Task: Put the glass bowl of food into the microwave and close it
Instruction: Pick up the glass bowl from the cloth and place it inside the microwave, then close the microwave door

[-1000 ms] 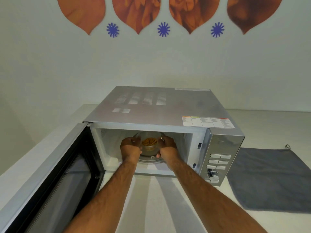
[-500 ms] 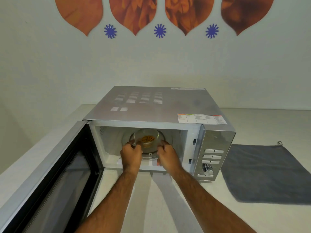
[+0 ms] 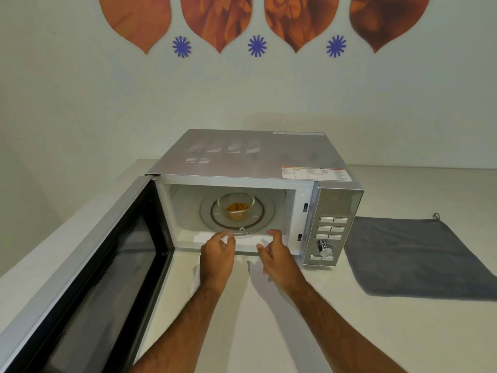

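Both hands are empty with fingers loosely curled and spread: the left hand (image 3: 218, 249) and the right hand (image 3: 274, 251) sit side by side at lower centre of the frame, just outside the front sill of the microwave (image 3: 258, 157), touching nothing. One second earlier both gripped the glass bowl of food (image 3: 236, 206) inside the cavity; half a second earlier the fingers were just leaving its rim; now they are clear of the opening. The bowl stands upright near the centre of the glass turntable (image 3: 265, 216), orange-brown food visible within. Placement therefore appears complete, and what remains is closing. The microwave door (image 3: 91, 278) stands fully open, hinged on the left and reaching toward the lower left corner of the frame; the left hand lies nearer to it. The control panel (image 3: 332, 227) with buttons and a knob is at centre right. A grey cloth (image 3: 419, 257) lies flat on the pale surface (image 3: 269, 319) at the right edge.
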Tool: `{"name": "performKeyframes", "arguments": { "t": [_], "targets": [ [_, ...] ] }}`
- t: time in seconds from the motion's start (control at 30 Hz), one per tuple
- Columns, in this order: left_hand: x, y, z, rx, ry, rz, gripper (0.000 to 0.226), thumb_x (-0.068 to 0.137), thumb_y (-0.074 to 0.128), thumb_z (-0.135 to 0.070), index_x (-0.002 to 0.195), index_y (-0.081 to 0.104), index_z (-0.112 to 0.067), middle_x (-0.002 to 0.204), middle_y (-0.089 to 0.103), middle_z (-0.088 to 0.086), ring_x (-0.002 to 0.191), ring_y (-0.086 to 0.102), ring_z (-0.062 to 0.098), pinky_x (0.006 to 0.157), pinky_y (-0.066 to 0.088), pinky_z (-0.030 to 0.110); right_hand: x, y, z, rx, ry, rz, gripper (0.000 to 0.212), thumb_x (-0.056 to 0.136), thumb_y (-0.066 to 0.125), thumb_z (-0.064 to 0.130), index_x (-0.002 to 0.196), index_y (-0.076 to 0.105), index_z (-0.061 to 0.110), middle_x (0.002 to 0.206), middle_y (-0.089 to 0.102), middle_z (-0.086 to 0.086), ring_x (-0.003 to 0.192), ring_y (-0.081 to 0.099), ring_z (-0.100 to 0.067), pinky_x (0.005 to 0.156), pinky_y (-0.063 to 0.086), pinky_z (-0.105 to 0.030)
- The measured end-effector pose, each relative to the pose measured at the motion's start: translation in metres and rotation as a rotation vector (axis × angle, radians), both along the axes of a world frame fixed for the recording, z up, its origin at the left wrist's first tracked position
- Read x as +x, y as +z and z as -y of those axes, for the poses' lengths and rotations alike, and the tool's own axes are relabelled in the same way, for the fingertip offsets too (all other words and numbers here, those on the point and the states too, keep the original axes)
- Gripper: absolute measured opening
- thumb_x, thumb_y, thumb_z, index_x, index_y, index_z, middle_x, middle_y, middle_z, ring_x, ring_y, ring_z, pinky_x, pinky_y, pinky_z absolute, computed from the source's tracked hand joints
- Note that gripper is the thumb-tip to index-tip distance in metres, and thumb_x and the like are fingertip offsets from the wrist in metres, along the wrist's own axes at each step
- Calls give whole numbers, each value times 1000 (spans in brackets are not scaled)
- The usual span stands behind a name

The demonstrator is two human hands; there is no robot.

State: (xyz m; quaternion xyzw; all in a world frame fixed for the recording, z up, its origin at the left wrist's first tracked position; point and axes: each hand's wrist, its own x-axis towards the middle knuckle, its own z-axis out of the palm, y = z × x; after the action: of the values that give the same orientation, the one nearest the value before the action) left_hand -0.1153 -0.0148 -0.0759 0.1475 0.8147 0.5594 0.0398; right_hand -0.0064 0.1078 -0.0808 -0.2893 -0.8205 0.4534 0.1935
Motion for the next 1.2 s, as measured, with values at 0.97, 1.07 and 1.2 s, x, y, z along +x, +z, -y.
{"name": "performKeyframes", "arguments": {
  "t": [0.97,1.07,1.2],
  "targets": [
    [84,-34,104,-696,-423,-262,84,100,17,-72,168,19,-24,177,16,-4,164,6,20,131,8,37,124,-68,36,599,85,533,98,95,6,77,165,4,8,175,1,-8,162,-1,-24,131,-1,-42],
    [88,-10,110,-683,-446,-272,73,107,36,-58,168,16,-23,177,14,-5,164,5,18,130,13,36,125,-66,39,574,77,528,112,80,-8,81,165,3,9,175,1,-7,162,-2,-23,131,-2,-41],
    [95,41,115,-777,-499,-396,75,107,41,-52,169,12,-19,178,8,-1,164,5,22,131,12,38,123,-62,42,564,54,549,119,73,-13,82,165,2,8,175,2,-8,162,0,-24,131,-1,-42]
  ]
}}
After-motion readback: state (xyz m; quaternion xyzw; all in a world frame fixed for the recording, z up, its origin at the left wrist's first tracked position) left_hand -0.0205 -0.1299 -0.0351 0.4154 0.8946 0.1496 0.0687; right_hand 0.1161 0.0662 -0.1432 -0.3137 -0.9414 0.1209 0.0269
